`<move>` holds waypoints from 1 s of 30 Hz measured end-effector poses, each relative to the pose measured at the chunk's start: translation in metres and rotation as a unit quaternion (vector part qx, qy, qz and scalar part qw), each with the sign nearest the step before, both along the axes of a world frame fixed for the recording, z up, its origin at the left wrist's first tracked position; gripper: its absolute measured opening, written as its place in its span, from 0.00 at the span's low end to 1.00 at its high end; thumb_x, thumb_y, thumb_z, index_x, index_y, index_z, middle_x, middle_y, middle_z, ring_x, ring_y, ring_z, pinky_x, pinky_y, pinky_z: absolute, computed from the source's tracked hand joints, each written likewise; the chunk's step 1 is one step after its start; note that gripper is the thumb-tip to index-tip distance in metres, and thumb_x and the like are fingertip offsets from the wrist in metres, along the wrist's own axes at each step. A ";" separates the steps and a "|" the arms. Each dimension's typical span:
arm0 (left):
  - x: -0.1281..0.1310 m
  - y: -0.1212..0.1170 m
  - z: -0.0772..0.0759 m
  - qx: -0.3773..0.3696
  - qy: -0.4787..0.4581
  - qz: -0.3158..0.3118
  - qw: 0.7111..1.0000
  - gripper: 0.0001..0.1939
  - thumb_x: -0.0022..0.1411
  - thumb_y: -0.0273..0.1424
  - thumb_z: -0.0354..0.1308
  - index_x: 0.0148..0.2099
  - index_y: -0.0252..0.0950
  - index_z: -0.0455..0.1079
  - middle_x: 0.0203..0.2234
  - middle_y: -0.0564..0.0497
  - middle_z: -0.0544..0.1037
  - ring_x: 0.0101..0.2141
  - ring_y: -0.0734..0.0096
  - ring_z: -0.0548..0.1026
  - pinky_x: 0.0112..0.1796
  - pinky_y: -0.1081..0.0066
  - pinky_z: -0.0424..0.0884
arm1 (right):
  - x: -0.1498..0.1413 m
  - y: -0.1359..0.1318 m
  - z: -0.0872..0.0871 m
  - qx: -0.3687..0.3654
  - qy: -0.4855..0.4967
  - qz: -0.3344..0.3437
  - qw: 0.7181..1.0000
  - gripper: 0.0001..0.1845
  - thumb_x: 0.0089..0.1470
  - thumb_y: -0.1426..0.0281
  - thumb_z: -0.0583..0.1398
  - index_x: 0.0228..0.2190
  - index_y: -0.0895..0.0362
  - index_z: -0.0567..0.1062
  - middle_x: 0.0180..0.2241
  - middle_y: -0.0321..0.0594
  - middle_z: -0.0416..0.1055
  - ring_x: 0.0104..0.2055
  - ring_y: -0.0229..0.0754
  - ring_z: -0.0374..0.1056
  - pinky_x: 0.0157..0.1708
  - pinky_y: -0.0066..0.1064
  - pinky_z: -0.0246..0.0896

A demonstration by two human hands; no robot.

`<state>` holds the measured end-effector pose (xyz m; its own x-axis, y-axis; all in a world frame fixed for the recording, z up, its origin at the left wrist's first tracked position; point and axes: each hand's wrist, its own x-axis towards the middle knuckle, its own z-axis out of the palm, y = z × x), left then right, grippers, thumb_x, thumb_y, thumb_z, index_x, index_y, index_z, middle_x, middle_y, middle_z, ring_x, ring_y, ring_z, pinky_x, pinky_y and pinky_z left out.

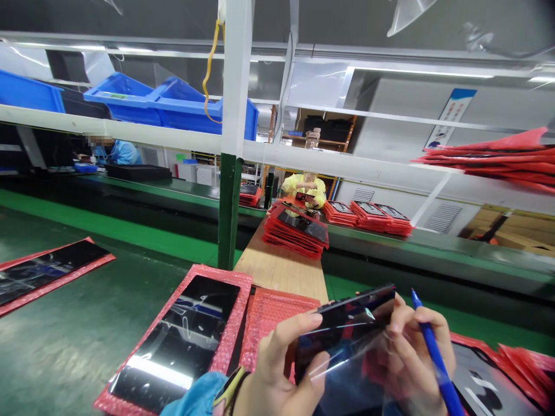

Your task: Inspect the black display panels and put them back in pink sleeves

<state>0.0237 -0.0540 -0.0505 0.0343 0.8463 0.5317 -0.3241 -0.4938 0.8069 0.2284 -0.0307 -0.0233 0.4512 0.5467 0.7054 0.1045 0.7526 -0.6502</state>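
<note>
My left hand (284, 364) grips a glossy black screen panel (336, 323) by its left edge, thumb in front and fingers behind. The panel is tilted up off the bench, and its lower part runs out of view. Clear film (362, 367) hangs over its face, partly loose. With thumb and fingertips closed at the panel's right corner, my right hand (416, 358) pinches the film. A blue pen (433, 352) is tucked between the fingers of that same hand, pointing up. Beneath and beyond the hands lies a red bubble-wrap bag (277, 303).
On the green bench, another black panel (182, 341) rests on red bubble wrap, with one more (56, 263) farther left. A grey-backed panel (489, 375) lies at right. Red-wrapped stacks (297, 228) stand on a wooden board. A green-and-white post (228, 208) rises ahead. Two people sit beyond.
</note>
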 end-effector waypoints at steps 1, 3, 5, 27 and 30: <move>-0.001 0.002 0.004 0.011 0.002 -0.016 1.000 0.22 0.59 0.33 0.61 0.56 0.43 0.67 0.44 0.43 0.78 0.40 0.58 0.79 0.46 0.63 0.75 | -0.001 0.000 0.000 -0.016 0.003 0.008 1.000 0.18 0.41 0.66 0.70 0.33 0.50 0.69 0.22 0.28 0.63 0.24 0.39 0.62 0.45 0.51 0.63; -0.004 0.006 0.016 0.056 0.005 -0.080 0.995 0.25 0.61 0.34 0.59 0.60 0.43 0.62 0.46 0.42 0.77 0.41 0.57 0.78 0.45 0.61 0.74 | -0.004 0.000 0.000 -0.052 0.021 0.027 0.998 0.18 0.42 0.68 0.69 0.34 0.50 0.69 0.23 0.28 0.64 0.28 0.40 0.63 0.54 0.51 0.55; -0.006 0.010 0.027 0.108 0.000 -0.156 0.982 0.28 0.63 0.37 0.56 0.63 0.45 0.56 0.47 0.42 0.75 0.40 0.57 0.78 0.43 0.60 0.73 | -0.006 0.001 0.002 -0.081 0.050 0.048 0.994 0.17 0.42 0.69 0.69 0.34 0.51 0.69 0.24 0.29 0.64 0.32 0.40 0.64 0.60 0.49 0.46; -0.004 0.014 0.036 -0.045 -0.119 -0.252 0.959 0.31 0.66 0.31 0.53 0.67 0.50 0.47 0.54 0.49 0.73 0.56 0.60 0.69 0.58 0.56 0.58 | -0.005 0.003 0.010 -0.174 0.122 0.058 0.975 0.19 0.36 0.70 0.69 0.32 0.52 0.70 0.24 0.30 0.62 0.34 0.41 0.65 0.47 0.40 0.58; -0.004 0.015 0.034 -0.030 -0.111 -0.249 0.962 0.27 0.68 0.30 0.51 0.66 0.53 0.53 0.54 0.51 0.74 0.55 0.62 0.69 0.58 0.58 0.59 | -0.003 0.002 0.011 -0.171 0.105 0.060 0.978 0.17 0.37 0.69 0.68 0.31 0.52 0.69 0.23 0.30 0.61 0.31 0.40 0.63 0.41 0.38 0.59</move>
